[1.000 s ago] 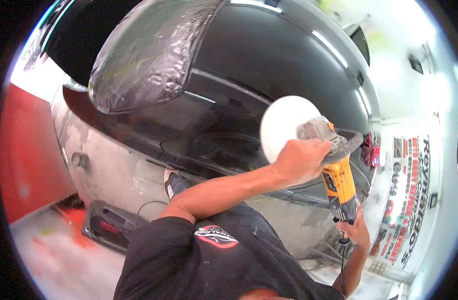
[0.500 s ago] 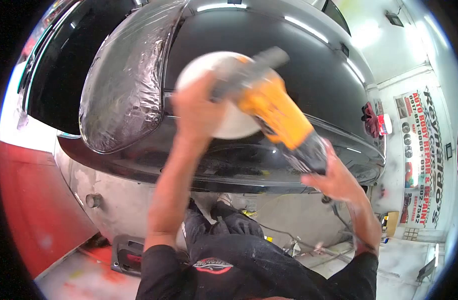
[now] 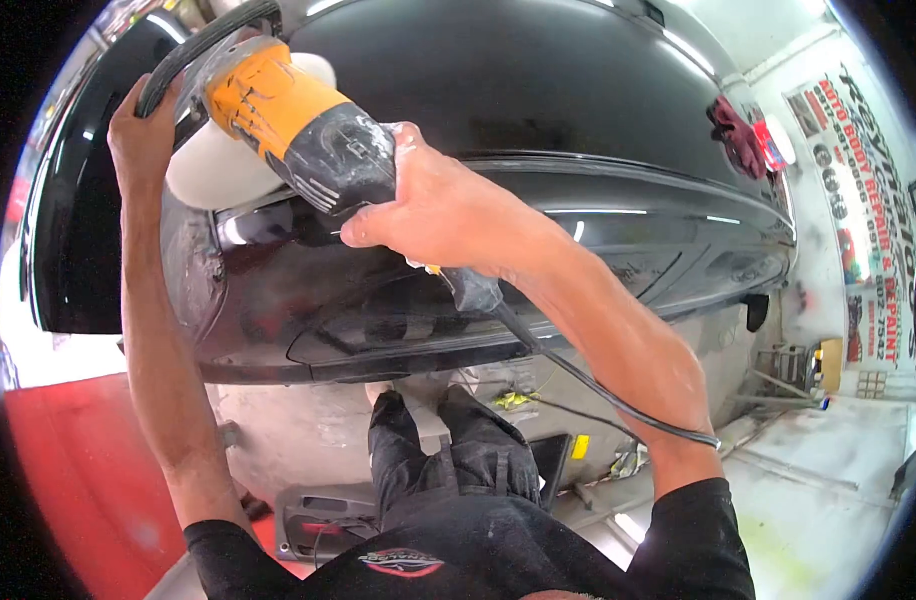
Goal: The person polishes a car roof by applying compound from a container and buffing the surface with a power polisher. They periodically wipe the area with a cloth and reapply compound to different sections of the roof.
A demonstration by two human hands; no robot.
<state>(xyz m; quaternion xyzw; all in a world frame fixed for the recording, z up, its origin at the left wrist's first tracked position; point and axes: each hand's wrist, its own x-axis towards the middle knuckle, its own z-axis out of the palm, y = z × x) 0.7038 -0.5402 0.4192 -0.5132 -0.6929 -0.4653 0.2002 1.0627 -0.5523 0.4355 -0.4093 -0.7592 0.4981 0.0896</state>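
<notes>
At upper left, the left hand (image 3: pixel 143 140) grasped the loop handle (image 3: pixel 196 44), seemingly to steady the white pad (image 3: pixel 218 172). The orange polisher (image 3: pixel 278 105) slanted from upper left toward centre, where the right hand (image 3: pixel 433 205) clasped its rear body, probably for control, the cord (image 3: pixel 538 344) trailing down rightward.

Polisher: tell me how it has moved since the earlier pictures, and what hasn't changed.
The polisher has swung from the right of the view to the upper left, farther left along the car. Neither hand has visibly let go: the left hand holds its front handle, the right hand its rear end. The cloth at the car's right end stayed put.
</notes>
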